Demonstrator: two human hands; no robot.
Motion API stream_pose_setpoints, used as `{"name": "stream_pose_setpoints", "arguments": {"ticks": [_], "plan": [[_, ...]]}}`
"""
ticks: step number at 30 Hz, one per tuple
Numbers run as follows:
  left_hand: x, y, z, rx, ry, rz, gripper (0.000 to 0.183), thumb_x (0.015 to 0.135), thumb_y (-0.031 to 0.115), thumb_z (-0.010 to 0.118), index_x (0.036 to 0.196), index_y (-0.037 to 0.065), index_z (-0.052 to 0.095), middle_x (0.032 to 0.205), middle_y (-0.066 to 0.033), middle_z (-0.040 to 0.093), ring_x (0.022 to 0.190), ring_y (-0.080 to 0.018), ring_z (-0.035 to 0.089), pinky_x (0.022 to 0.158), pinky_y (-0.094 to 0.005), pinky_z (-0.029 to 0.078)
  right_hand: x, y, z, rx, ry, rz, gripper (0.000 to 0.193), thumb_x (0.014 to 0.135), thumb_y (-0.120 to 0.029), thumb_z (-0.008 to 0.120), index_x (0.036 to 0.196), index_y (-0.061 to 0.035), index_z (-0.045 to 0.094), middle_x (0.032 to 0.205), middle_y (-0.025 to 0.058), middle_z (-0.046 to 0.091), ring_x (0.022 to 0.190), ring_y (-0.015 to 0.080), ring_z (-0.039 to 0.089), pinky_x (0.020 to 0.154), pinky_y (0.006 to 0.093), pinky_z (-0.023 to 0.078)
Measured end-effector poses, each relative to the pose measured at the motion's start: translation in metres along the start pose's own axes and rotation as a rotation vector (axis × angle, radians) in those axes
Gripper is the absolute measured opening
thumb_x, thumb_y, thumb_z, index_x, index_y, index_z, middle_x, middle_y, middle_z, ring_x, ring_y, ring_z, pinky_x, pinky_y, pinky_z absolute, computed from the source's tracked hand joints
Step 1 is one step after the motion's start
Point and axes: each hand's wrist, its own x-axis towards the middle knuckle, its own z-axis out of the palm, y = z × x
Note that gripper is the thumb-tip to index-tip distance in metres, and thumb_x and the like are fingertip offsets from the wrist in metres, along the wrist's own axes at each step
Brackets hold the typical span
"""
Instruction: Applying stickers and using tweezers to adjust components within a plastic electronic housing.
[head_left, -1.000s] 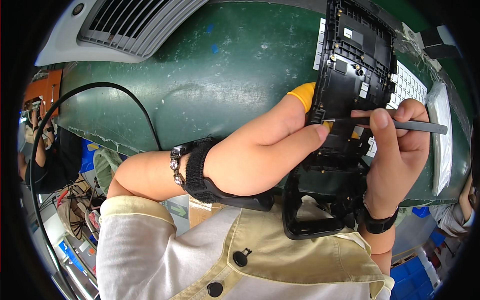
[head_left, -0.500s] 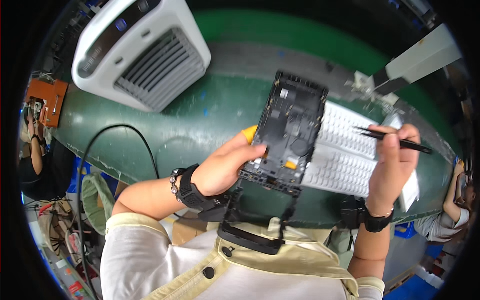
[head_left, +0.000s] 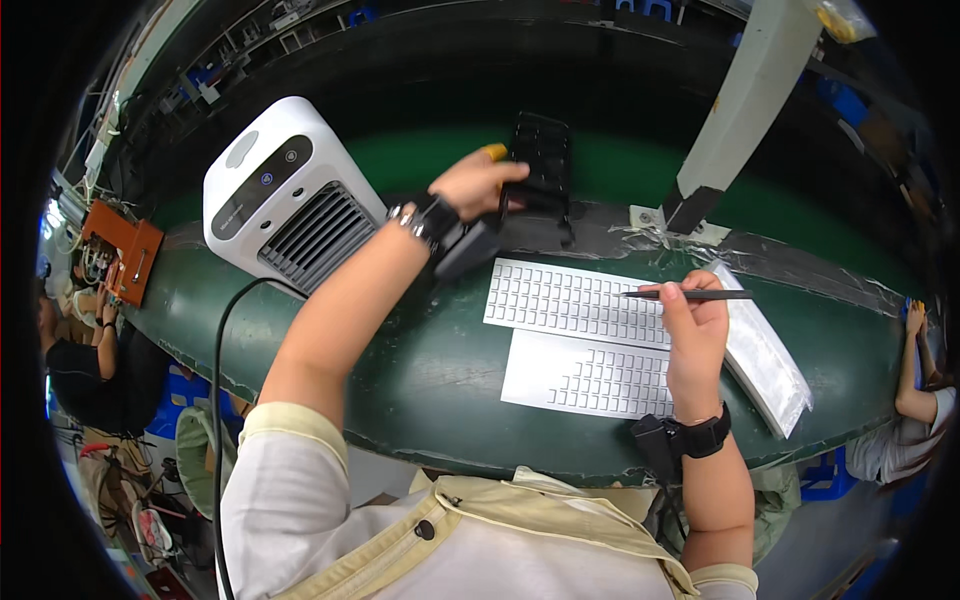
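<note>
Stretched out past the far edge of the green bench, my left hand [head_left: 474, 187] is closed on a black phone housing [head_left: 543, 165], gripping its left side. A yellow cover sits on one of its fingers. Black tweezers [head_left: 730, 295] lie pinched in my right hand [head_left: 695, 340], their tip pointing left over the upper sheet of small stickers [head_left: 560, 295]. Whether the tip carries a sticker is too small to tell. A lower sticker sheet [head_left: 530, 368], with part of its left side bare, lies just nearer to me.
A white air cooler [head_left: 300, 185] stands at the left, with a black cable [head_left: 217, 420] curving down from it. A plastic-wrapped white pack [head_left: 765, 350] lies right of my right hand. Beyond rises a pale post [head_left: 750, 110]. Other people work at both sides.
My left hand has carried the phone housing from near my chest away to beyond the bench's far edge. The right hand with the tweezers has shifted left, and the sticker sheets are uncovered.
</note>
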Motion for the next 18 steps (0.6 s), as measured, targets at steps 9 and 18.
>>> {"name": "stream_pose_setpoints", "arguments": {"ticks": [9, 18], "plan": [[0.037, 0.011, 0.041, -0.323, 0.170, 0.209, 0.026, 0.083, 0.024, 0.040, 0.099, 0.004, 0.043, 0.108, -0.0174, 0.046, 0.102, -0.0276, 0.047, 0.086, -0.0406, 0.039, 0.002, 0.014, -0.006, 0.028, -0.016, 0.236, 0.017, 0.079, -0.006, 0.054, 0.086, -0.0044, 0.039, 0.078, 0.0073, 0.056, 0.075, 0.0093, 0.053, 0.067, 0.0191, 0.040], [0.031, -0.032, 0.028, -0.442, -0.147, -0.024, 0.040, 0.084, 0.028, 0.037, 0.112, -0.001, 0.039, 0.116, -0.0198, 0.041, 0.107, -0.0299, 0.043, 0.088, -0.0401, 0.038, 0.008, 0.018, 0.003, -0.004, -0.036, 0.280, 0.015, 0.079, -0.007, 0.054, 0.086, -0.0061, 0.040, 0.073, 0.0051, 0.057, 0.061, 0.0035, 0.047, 0.053, 0.0146, 0.033]]}}
